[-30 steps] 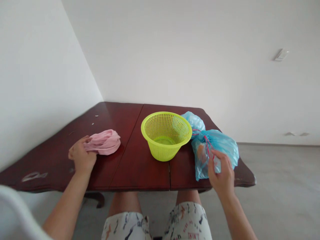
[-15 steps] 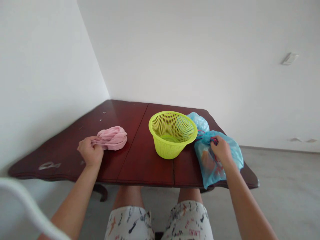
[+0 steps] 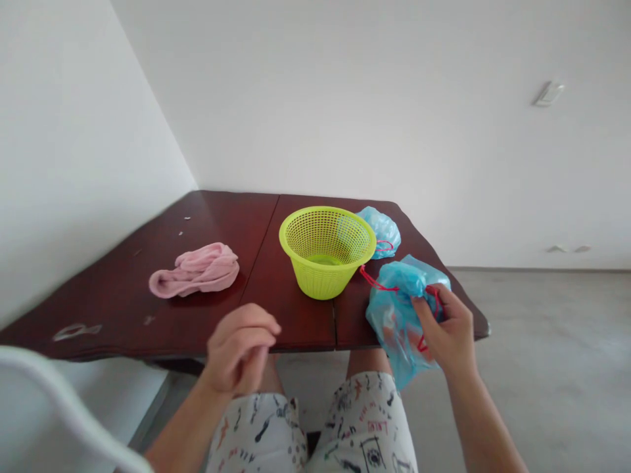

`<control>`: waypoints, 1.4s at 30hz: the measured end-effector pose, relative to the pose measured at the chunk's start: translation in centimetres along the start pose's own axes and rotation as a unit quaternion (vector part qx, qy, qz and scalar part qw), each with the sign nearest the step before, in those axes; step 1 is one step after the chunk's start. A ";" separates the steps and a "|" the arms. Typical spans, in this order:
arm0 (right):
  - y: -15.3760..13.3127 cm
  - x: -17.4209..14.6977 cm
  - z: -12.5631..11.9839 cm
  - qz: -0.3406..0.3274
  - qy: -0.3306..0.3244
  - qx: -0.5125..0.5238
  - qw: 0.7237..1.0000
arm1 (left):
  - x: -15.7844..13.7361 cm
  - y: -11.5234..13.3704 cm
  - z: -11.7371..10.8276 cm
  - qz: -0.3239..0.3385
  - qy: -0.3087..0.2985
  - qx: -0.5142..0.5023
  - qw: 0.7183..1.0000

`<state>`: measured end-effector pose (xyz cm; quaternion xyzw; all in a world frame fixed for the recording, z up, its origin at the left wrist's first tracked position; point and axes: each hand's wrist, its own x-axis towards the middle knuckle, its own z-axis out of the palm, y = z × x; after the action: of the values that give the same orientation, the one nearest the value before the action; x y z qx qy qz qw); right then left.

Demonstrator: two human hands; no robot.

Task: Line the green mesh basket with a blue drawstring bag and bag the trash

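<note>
My right hand (image 3: 446,322) grips the gathered neck of a blue translucent drawstring bag (image 3: 394,322) with red strings. Orange-toned contents show faintly through its plastic. The bag hangs partly past the table's front edge. My left hand (image 3: 244,348) hovers in front of that edge, fingers curled, with nothing visible in them. On the table's left part lies a crumpled pink cloth (image 3: 202,269), out of touch with either hand. Between the cloth and the bag stands a yellow-green plastic basket (image 3: 323,286) with mesh sides, upright, its visible inside bare.
Behind the basket to the right sits a second blue bag (image 3: 380,230) with a red string. The dark red wooden table (image 3: 290,328) meets white walls. A white curved bar (image 3: 64,401) crosses the lower left. My legs are under the table's front edge.
My left hand has let go of the pink cloth and moved right, toward me. My right hand has drawn the blue bag toward the table's front edge.
</note>
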<state>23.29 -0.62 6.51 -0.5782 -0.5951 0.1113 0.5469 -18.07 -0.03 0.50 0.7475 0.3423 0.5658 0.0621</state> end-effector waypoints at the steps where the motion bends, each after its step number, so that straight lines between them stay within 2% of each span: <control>1: -0.7 -1.2 0.5 -0.004 -0.022 0.017 1.000 | 0.6 2.7 1.8 0.021 -0.075 -0.060 0.995; 2: -1.3 -2.3 1.0 -0.009 -0.052 0.037 0.998 | 1.4 4.9 3.4 0.001 -0.150 -0.091 0.985; 3: -1.8 -3.3 1.5 -0.013 -0.094 0.058 0.994 | 2.2 6.7 4.9 -0.042 -0.187 -0.108 0.976; 5: -2.6 -5.0 2.3 -0.015 -0.196 0.093 0.976 | 3.6 8.8 7.0 -0.085 -0.218 -0.122 0.965; 7: -3.1 -6.1 2.7 -0.004 -0.275 0.113 0.955 | 4.2 9.2 8.0 -0.093 -0.240 -0.118 0.959; 9: -3.3 -6.6 2.6 0.019 -0.296 0.124 0.947 | 4.2 8.9 8.3 -0.099 -0.256 -0.121 0.954; 12: -3.3 -6.6 2.1 0.045 -0.297 0.141 0.943 | 3.5 8.1 8.2 -0.157 -0.240 -0.178 0.941; 17: -2.8 -5.8 1.3 0.065 -0.287 0.150 0.944 | 2.4 6.8 8.5 -0.257 -0.127 -0.298 0.911; 20: -2.5 -5.2 1.2 0.072 -0.255 0.127 0.956 | 1.8 5.8 9.0 -0.290 -0.058 -0.335 0.894; 22: -2.4 -5.3 1.3 0.048 -0.196 0.125 0.971 | 1.4 5.2 9.2 -0.313 -0.016 -0.360 0.879; 23: -2.5 -5.7 1.4 0.027 -0.145 0.124 0.981 | 1.2 5.1 9.3 -0.321 -0.001 -0.370 0.872; 25: -3.1 -7.0 1.6 -0.039 0.009 0.107 0.993 | 1.0 5.0 9.5 -0.331 0.011 -0.383 0.862; 27: -3.9 -8.9 1.9 -0.136 0.142 0.076 0.977 | 1.0 5.4 9.6 -0.331 0.005 -0.388 0.860; 28: -4.4 -9.7 2.1 -0.185 0.163 0.062 0.967 | 1.1 5.6 9.6 -0.328 -0.001 -0.389 0.861; 30: -5.2 -10.8 2.6 -0.238 0.125 0.044 0.962 | 1.3 6.3 9.6 -0.314 -0.019 -0.395 0.863; 31: -5.4 -10.9 2.8 -0.233 0.090 0.037 0.968 | 1.4 6.7 9.6 -0.307 -0.028 -0.401 0.863; 34: -5.3 -9.9 3.8 -0.144 0.015 0.023 0.989 | 1.9 7.6 9.7 -0.306 -0.035 -0.425 0.851; 36: -4.8 -9.0 4.3 -0.094 -0.038 0.039 0.994 | 2.1 7.9 9.8 -0.313 -0.030 -0.431 0.846; 39: -4.2 -8.5 4.7 -0.050 -0.116 0.061 0.990 | 1.9 7.6 9.9 -0.319 -0.030 -0.425 0.847; 42: -4.0 -8.9 4.6 -0.023 -0.185 0.080 0.979 | 1.4 6.9 9.9 -0.337 -0.017 -0.434 0.835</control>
<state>15.04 -6.76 3.19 -0.4884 -0.6880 0.2512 0.4743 -6.06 -1.52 1.48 0.4913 0.2910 0.5878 0.5731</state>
